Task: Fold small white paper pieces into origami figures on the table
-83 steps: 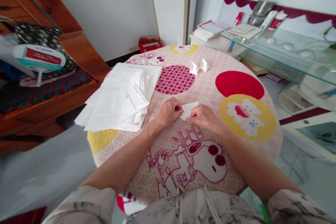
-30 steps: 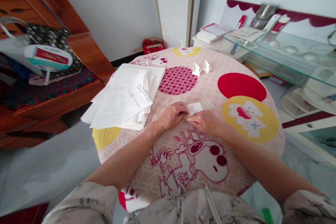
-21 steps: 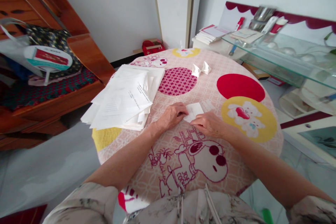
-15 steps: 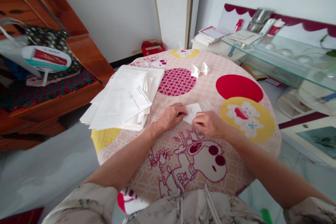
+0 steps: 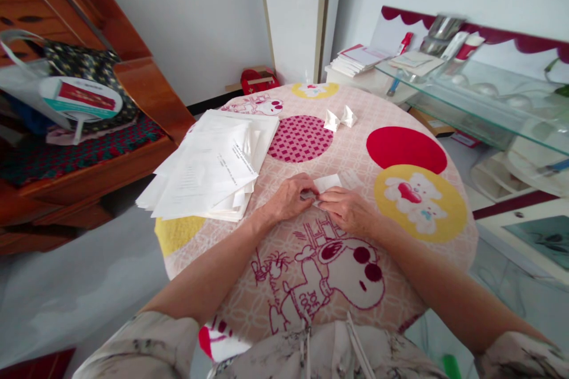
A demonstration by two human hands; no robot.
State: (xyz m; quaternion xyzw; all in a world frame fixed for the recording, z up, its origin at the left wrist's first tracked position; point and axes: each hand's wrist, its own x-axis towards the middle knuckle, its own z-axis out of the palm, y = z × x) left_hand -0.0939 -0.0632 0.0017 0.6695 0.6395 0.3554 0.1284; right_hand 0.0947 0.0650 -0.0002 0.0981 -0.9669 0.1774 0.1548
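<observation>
A small white piece of paper lies on the patterned tablecloth, partly covered by my fingers. My left hand is closed on its left edge, the fingertips bent down onto it. From the right, my right hand reaches over the paper's near part, with its fingers together and their tips close to the left hand's. Underneath the hands, the paper's near edge is mostly hidden. Farther back on the cloth stand two small folded paper shapes, side by side.
A stack of printed sheets lies at the left of the round table. On the right stands a glass shelf holding metal tins and papers. A wooden chair with a bag and a hand fan is at the left.
My right hand has moved left across the paper, and its fingers now come up to my left hand, covering more of the sheet. The left hand has barely shifted.
</observation>
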